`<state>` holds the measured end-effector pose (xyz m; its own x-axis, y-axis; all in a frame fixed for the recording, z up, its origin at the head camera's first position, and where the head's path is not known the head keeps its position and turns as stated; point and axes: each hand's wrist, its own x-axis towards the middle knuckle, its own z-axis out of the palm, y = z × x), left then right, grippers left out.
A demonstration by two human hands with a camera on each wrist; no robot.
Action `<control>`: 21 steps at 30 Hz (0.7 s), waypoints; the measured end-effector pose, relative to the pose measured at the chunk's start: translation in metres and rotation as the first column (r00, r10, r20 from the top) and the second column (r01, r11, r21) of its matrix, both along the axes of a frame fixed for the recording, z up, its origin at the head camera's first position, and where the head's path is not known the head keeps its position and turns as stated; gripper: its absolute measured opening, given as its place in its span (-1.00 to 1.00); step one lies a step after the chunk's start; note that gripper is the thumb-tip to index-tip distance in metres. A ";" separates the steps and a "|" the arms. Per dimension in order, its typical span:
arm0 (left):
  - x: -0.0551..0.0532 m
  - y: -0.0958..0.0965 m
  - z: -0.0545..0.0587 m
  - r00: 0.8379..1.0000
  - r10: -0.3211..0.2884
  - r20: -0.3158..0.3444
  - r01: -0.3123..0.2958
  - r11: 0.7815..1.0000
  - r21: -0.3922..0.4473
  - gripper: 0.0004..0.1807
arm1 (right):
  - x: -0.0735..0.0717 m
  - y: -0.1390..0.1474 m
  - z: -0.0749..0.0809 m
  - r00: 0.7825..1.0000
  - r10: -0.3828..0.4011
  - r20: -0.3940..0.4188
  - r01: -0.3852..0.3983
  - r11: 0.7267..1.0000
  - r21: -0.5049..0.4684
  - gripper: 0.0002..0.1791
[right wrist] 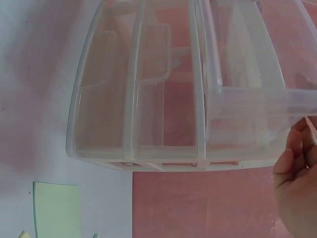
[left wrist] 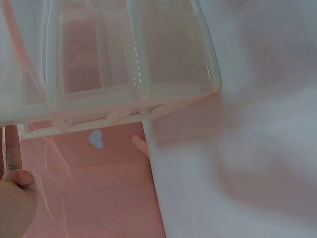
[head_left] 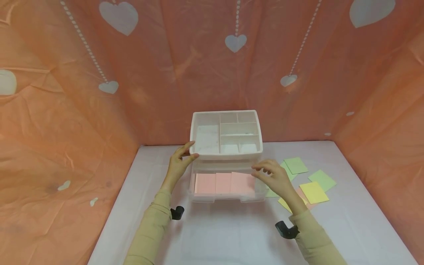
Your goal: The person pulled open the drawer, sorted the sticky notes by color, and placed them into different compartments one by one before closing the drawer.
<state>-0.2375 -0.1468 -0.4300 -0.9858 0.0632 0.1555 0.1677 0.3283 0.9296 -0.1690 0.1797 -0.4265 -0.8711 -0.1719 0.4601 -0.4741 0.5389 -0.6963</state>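
A white drawer organizer (head_left: 207, 156) with a compartmented top stands on the table. Its upper clear drawer (head_left: 228, 199) is pulled out, and several pink paper squares (head_left: 223, 183) lie side by side in it. My left hand (head_left: 177, 165) holds the organizer's left front corner, thumb at the front rim and fingers along the side. My right hand (head_left: 273, 178) is over the drawer's right end, fingers loosely bent with a gap to the thumb. Nothing shows between them. In the right wrist view, the right hand (right wrist: 299, 183) appears beside the drawer's side wall (right wrist: 262, 101).
Green paper squares (head_left: 296, 165) and a yellow one (head_left: 314, 192) lie scattered on the white table (head_left: 225, 235) to the right, with a pink one partly under the yellow. Two lower drawers (right wrist: 104, 119) are closed. An orange curtain with white hearts (head_left: 172, 73) surrounds the table.
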 end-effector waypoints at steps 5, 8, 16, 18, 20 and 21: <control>0.000 0.001 0.000 1.000 -0.005 0.013 0.005 1.000 0.025 -0.42 | 0.004 0.011 -0.002 0.997 -0.049 0.067 0.056 0.992 -0.116 -0.78; 0.000 0.001 0.000 1.000 -0.003 0.010 0.002 1.000 0.026 -0.42 | 0.006 0.020 -0.006 0.991 -0.073 0.110 0.093 0.979 -0.182 -0.76; 0.000 0.001 -0.002 0.999 0.007 -0.041 -0.006 1.000 0.012 -0.45 | 0.015 0.050 -0.023 0.979 -0.157 0.129 0.177 0.972 -0.155 -0.74; 0.000 0.001 -0.002 0.999 0.007 -0.048 -0.006 1.000 0.017 -0.45 | 0.018 0.058 -0.029 0.972 -0.182 0.151 0.203 0.969 -0.139 -0.74; 0.000 0.001 -0.002 0.999 0.007 -0.051 -0.006 1.000 0.021 -0.45 | 0.021 0.065 -0.034 0.962 -0.212 0.175 0.234 0.965 -0.117 -0.73; 0.000 0.001 -0.002 0.999 0.006 -0.052 -0.005 1.000 0.018 -0.45 | 0.024 0.069 -0.037 0.955 -0.227 0.189 0.249 0.963 -0.104 -0.72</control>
<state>-0.2376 -0.1457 -0.4323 -0.9768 0.0541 0.2073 0.2137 0.3129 0.9254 -0.1452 0.2490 -0.4638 -0.9481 0.0994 0.3022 -0.2081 0.5247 -0.8255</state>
